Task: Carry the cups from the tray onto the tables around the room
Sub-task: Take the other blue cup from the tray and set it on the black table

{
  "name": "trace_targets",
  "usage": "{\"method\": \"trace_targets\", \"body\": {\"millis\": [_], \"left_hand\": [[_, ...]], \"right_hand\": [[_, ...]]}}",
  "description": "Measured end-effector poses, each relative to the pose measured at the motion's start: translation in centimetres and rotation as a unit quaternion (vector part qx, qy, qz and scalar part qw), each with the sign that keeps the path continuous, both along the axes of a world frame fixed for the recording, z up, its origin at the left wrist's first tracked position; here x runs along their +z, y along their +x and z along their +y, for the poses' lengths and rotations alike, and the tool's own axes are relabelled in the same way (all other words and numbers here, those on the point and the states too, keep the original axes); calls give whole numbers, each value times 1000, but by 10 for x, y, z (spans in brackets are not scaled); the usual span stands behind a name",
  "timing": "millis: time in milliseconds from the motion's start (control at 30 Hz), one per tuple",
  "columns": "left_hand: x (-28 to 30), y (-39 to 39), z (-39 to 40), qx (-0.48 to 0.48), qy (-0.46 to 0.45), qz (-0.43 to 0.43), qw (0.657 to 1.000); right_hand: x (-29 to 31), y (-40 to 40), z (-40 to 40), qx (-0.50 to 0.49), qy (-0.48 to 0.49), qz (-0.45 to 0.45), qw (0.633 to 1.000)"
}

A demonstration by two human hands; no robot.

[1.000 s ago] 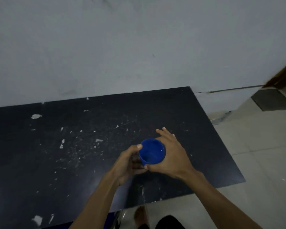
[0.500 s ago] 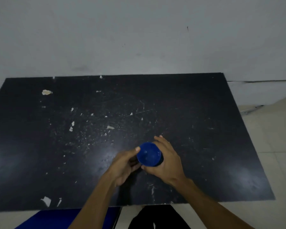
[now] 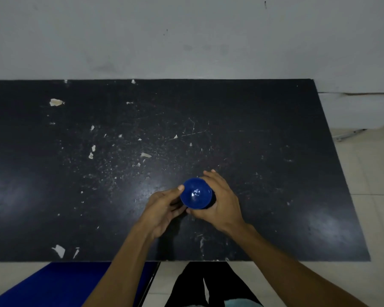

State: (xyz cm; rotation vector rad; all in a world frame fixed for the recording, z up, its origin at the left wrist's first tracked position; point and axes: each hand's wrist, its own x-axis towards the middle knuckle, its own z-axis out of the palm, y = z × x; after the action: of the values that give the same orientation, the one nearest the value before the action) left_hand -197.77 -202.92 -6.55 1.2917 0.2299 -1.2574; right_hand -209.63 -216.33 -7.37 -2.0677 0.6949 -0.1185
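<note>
Cup [image 3: 196, 193] has come lower over the counter [image 3: 275, 173], left hand [image 3: 163, 209] at nine o'clock, right hand [image 3: 221, 203] at three; both grips clasp it, nearly placed.

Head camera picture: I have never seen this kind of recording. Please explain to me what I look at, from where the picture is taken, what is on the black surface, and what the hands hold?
There is no machine here. A person wears one wide-angle camera on the head, so you look forward and down along their own two bare arms. In front of them stands a black table against a pale wall; its top is scratched and chipped, with light flecks. The only thing over it is a blue cup, seen from above, so you look into its open mouth. Both hands hold it: the left hand grips its left side with the thumb at the rim, and the right hand wraps round its right side. Whether the cup already stands on the table cannot be told. At the bottom left, something blue lies below the table's near edge.
</note>
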Motion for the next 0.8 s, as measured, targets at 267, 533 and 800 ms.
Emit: {"method": "trace_targets", "body": {"millis": [267, 533, 800], "left_hand": [[-1, 0, 2, -4, 7, 5, 1000], [-2, 3, 3, -20, 19, 0, 1000], [16, 0, 15, -66, 64, -73, 993]], "right_hand": [[-7, -2, 3, -11, -1, 1, 1000], [-7, -2, 5, -9, -24, 9, 1000], [23, -7, 12, 11, -65, 66, 996]]}}
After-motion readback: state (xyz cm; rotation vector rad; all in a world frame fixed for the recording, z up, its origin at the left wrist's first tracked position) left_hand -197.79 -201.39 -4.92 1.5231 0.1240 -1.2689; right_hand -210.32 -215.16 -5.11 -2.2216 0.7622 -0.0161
